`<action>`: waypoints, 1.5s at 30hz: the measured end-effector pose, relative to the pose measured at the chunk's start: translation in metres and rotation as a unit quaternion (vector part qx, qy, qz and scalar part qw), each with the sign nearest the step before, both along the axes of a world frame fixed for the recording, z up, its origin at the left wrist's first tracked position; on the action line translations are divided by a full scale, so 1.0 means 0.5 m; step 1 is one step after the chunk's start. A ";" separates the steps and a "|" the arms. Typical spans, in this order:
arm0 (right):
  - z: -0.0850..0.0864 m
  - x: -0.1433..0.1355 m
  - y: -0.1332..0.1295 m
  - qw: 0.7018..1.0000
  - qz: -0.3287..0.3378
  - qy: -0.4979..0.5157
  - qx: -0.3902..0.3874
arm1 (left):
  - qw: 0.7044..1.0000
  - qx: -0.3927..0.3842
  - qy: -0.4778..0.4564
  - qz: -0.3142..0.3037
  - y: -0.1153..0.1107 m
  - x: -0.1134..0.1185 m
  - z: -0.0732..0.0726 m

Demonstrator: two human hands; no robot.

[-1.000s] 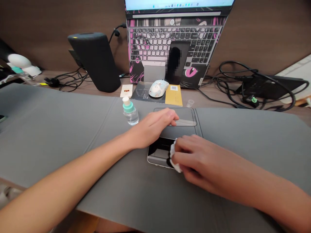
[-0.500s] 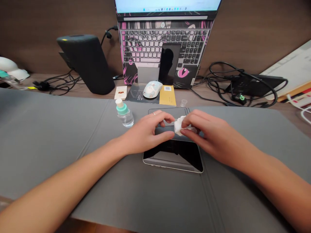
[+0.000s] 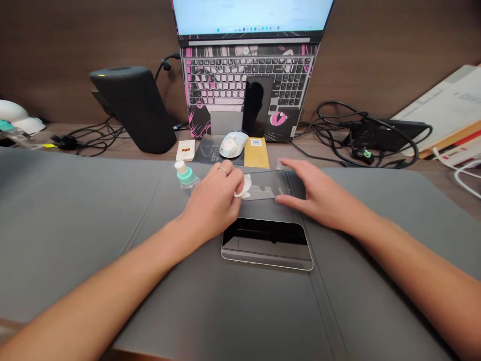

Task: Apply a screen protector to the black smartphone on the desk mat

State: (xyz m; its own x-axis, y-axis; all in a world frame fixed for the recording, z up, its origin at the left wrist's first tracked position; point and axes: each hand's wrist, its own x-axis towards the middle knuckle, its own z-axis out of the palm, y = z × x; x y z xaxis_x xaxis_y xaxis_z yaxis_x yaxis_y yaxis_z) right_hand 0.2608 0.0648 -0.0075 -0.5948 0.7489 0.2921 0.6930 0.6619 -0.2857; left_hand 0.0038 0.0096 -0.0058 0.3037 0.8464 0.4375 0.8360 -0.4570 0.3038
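Observation:
A crumpled white tissue (image 3: 246,186) is pinched in my left hand (image 3: 216,198), over the left end of a clear, dark-edged phone screen protector (image 3: 265,184) lying on the mat. At the right end of that sheet, my right hand (image 3: 319,193) is open, thumb and fingers spread apart, holding nothing. Its thumb tip lies by the sheet's near edge, and its fingertips are beside a small clear cap (image 3: 279,165). Whether they touch, I cannot tell. Nearer to me, a phone (image 3: 266,244) with a dark screen lies flat. A clear bottle with a mint collar (image 3: 185,174) stands left, partly behind my left hand.
Behind the grey desk mat (image 3: 180,301) stands a laptop (image 3: 214,80) with a dark phone (image 3: 257,105) leaning on it. A mouse (image 3: 233,144) sits on a dark and yellow packet (image 3: 256,159). A black speaker-like box (image 3: 131,108) is left, tangled cables (image 3: 334,140) right.
The tissue has gone from my right hand to my left, which closed on it and moved left. My right hand has opened by the sheet's right end. The view has shifted slightly.

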 end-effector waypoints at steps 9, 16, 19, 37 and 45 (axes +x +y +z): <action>-0.008 -0.002 0.008 0.999 -0.028 -0.046 0.001 | 1.000 -0.002 0.010 -0.006 0.001 0.001 -0.005; 0.002 -0.016 -0.008 0.996 -0.065 0.055 -0.032 | 1.000 -0.019 0.004 0.004 -0.005 0.005 -0.007; 0.014 -0.020 -0.014 0.993 -0.059 0.088 -0.056 | 1.000 -0.021 0.009 0.008 -0.007 0.006 -0.010; 0.077 -0.006 -0.026 0.837 -0.191 0.487 -0.162 | 0.999 0.004 0.024 -0.041 0.007 0.007 -0.029; 0.076 0.002 -0.006 0.807 -0.234 0.519 -0.156 | 0.998 0.035 -0.015 -0.045 -0.007 0.017 -0.021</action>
